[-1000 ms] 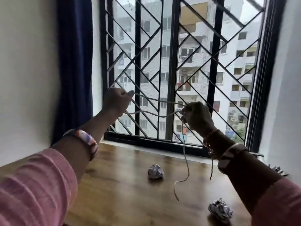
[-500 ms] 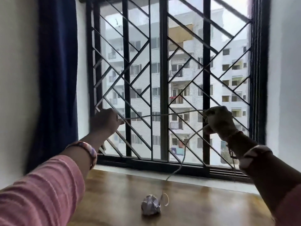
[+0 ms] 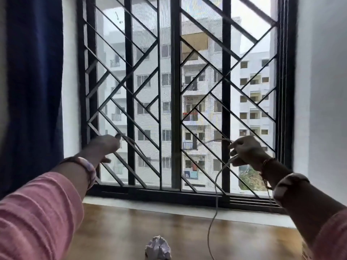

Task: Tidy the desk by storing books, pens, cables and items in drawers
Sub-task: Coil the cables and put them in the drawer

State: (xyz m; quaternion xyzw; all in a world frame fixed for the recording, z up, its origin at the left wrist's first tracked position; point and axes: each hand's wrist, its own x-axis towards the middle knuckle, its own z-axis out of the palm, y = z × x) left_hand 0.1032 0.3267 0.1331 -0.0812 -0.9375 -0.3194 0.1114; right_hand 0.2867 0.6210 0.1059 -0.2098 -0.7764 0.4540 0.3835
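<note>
Here both hands are raised before the window, above the desk's (image 3: 116, 231) far edge: the left hand (image 3: 105, 145) pinches one cable (image 3: 216, 184) end, the right hand (image 3: 247, 152) grips it, slack trailing to the desk's near edge.

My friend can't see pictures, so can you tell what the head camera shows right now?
Two raised hands hold a thin white cable in front of a barred window: the left hand pinches one end, the right hand grips the cable, and the rest hangs down to the wooden desk. A crumpled paper ball lies on the desk.
</note>
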